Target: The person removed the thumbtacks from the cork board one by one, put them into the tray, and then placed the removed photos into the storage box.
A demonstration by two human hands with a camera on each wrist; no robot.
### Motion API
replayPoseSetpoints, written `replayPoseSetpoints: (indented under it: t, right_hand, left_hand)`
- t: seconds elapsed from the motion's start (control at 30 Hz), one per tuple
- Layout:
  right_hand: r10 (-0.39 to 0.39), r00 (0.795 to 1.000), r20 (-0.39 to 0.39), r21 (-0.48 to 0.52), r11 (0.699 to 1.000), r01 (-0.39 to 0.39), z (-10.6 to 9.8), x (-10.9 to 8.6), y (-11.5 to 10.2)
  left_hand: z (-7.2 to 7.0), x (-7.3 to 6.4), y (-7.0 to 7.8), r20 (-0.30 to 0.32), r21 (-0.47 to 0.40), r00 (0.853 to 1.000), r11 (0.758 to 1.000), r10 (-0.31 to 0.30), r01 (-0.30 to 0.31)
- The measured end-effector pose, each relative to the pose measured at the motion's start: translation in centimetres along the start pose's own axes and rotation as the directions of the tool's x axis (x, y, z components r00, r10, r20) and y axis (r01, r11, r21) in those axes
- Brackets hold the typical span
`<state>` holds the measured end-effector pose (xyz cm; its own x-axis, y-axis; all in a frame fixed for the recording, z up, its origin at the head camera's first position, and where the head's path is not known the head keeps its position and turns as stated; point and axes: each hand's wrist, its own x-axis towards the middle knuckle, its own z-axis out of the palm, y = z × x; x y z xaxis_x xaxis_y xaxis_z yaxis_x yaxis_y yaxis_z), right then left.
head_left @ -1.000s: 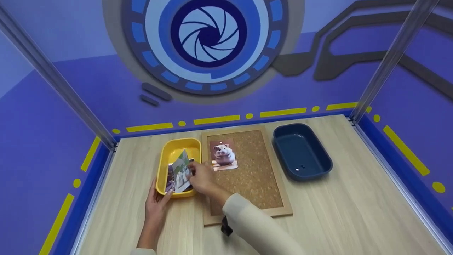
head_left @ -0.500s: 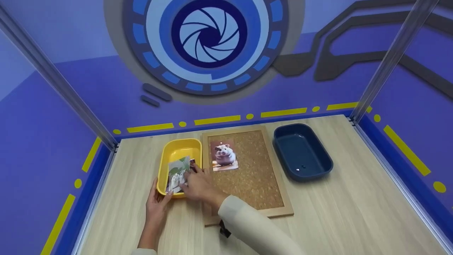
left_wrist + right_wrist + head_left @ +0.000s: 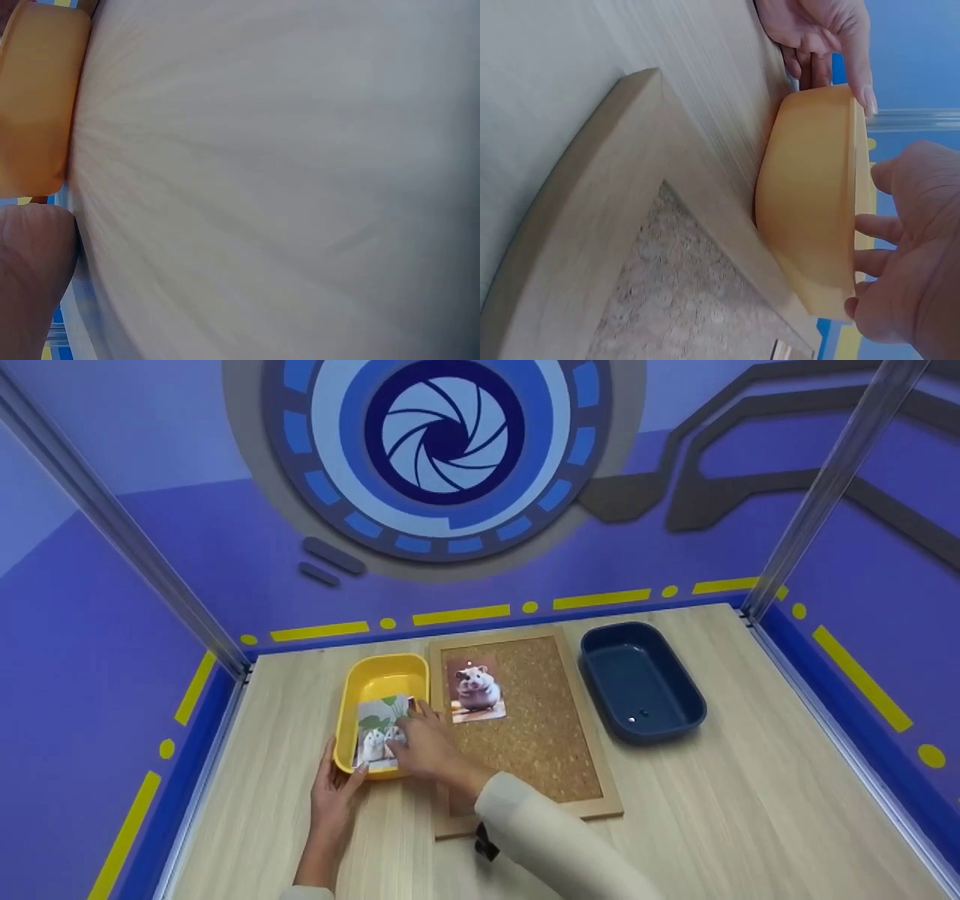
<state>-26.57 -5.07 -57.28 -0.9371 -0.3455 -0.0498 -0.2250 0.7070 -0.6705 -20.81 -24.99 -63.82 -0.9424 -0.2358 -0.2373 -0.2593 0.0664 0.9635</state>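
Observation:
A yellow plastic bin (image 3: 382, 681) stands at the left of the table. In it lies a photo (image 3: 379, 718) of white hamsters under green leaves, flat over other photos whose dark edges peek out. My left hand (image 3: 334, 795) grips the bin's near left corner, thumb at the rim and fingers along the outside wall. Reaching over the right rim, my right hand (image 3: 426, 746) has its fingertips on the photo's right side. In the right wrist view its fingers (image 3: 877, 227) are spread over the rim, apart from the thumb. The left wrist view shows only the left thumb (image 3: 34, 262) beside the bin.
Right of the bin lies a wood-framed corkboard (image 3: 551, 720), with a hamster photo (image 3: 477, 691) pinned at its upper left. Beyond it stands a dark blue bin (image 3: 645, 675) holding small pins (image 3: 632, 720). Printed purple panels (image 3: 442, 585) enclose the table.
The leafy hamster photo, tilted up in my right hand a second ago, has gone down flat onto the other photos and shifted slightly right. My left hand has stayed at the bin's corner.

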Motion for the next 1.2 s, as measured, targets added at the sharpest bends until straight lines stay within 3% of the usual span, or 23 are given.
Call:
replayPoseSetpoints:
  t: [0.1,0.37,0.63,0.9,1.2]
  right_hand:
    - [-0.051,0.997,-0.050,0.032,0.998,0.052,-0.7,-0.2,0.9]
    - [-0.068,0.984,-0.166,0.188,0.977,0.099,-2.5,-1.0,4.9]
    - [-0.113,0.956,-0.271,0.314,0.928,0.199,-4.2,-2.0,9.7]
    - [0.001,0.964,-0.267,0.335,0.938,0.092,-6.2,-3.5,13.7]
    - [0.108,0.961,-0.254,0.422,0.907,0.010,-7.4,-3.9,15.9]
  left_hand:
    - [0.1,0.2,0.0,-0.001,0.003,1.000,1.000,-0.004,0.004]
    - [-0.2,0.2,-0.3,0.003,0.000,1.000,1.000,0.011,-0.011]
    - [0.1,0.1,-0.2,-0.015,0.006,1.000,1.000,0.006,-0.006]
    - [0.3,-0.1,-0.3,-0.020,0.039,0.999,0.998,-0.040,0.041]
    - [0.6,-0.1,0.1,0.001,0.107,1.000,0.994,-0.004,0.004]
